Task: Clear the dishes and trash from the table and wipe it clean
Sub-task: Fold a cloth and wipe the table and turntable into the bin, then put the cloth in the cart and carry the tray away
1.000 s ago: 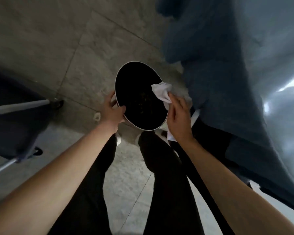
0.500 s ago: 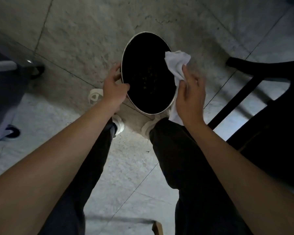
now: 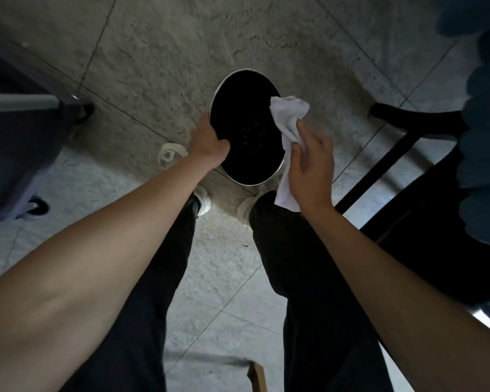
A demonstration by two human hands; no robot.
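Note:
I look straight down at the tiled floor. My left hand (image 3: 208, 144) grips the left rim of a round black plate (image 3: 245, 128) with a pale edge, held out in front of me; small crumbs speckle its dark surface. My right hand (image 3: 311, 165) holds a white cloth (image 3: 287, 117) against the plate's right rim, with the cloth's upper part lying over the plate's edge and its tail hanging below my palm.
My dark trousers and white shoes (image 3: 203, 200) are below the plate. A grey wheeled cart (image 3: 23, 131) stands at the left. A black chair frame (image 3: 402, 142) and a dark blue garment (image 3: 481, 131) are at the right.
The view has swung from a blue-clad figure at the right to the open floor. The plate and both hands stay together; the cloth has slid slightly further over the plate's right rim.

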